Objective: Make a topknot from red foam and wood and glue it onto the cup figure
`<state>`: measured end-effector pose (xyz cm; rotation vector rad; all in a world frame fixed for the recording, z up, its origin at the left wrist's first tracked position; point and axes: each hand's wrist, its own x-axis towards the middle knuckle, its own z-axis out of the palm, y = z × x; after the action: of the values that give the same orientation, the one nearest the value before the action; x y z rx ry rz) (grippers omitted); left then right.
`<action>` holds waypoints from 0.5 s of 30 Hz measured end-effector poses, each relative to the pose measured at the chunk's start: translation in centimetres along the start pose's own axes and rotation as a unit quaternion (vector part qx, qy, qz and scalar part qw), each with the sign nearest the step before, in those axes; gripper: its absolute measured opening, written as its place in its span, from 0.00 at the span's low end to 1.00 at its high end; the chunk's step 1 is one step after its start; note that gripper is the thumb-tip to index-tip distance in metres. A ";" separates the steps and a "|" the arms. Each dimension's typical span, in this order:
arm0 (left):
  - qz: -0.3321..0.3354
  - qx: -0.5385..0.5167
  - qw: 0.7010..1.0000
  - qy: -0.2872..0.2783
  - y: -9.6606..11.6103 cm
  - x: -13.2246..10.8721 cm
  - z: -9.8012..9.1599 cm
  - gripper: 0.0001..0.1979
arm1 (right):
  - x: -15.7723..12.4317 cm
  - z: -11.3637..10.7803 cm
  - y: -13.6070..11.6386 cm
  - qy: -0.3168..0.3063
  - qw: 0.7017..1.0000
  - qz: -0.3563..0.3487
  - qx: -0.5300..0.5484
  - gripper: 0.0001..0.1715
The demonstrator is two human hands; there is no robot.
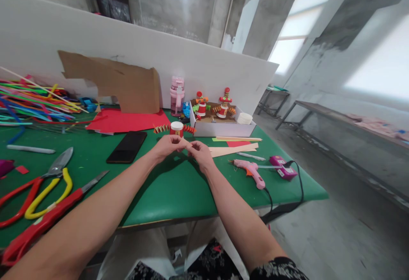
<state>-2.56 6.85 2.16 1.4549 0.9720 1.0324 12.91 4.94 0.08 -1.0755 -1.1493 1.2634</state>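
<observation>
My left hand (168, 146) and my right hand (201, 153) meet over the front half of the green table, thumbs and fingertips pinched together. Between the fingertips is something small and pale, too indistinct to name. Just beyond my left hand stands a small red paper cup (176, 131) with a white top. Folded red-and-gold paper arms stick out from both its sides. Pale strips (234, 149) lie to the right of my right hand, over a piece of red paper. A pink hot glue gun (251, 170) rests further right.
A white box (223, 130) holds two finished-looking cup figures. At left lie a black phone (127, 147), scissors (60, 165), a red-handled utility knife (60, 210) and colourful pipe cleaners (35, 99). Red paper (128, 120), cardboard (137, 86) and a pink bottle (177, 95) stand behind. The glue gun's cord drops over the front edge.
</observation>
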 end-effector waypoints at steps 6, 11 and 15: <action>-0.009 -0.003 1.000 0.002 0.3 -0.1 0.0 0.17 | 0.0 0.0 0.0 -0.004 1.000 -0.001 -0.013 0.20; -0.013 0.010 1.000 0.019 0.3 0.0 0.0 0.17 | -0.1 0.2 0.0 -0.017 0.999 0.001 -0.049 0.18; 0.000 0.002 0.999 0.042 0.1 0.2 -0.2 0.17 | -0.2 0.2 -0.1 -0.011 0.999 -0.013 -0.048 0.19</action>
<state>-2.63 7.09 2.32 1.4245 1.0349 1.0980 12.72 4.72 0.21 -1.1164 -1.2473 1.2131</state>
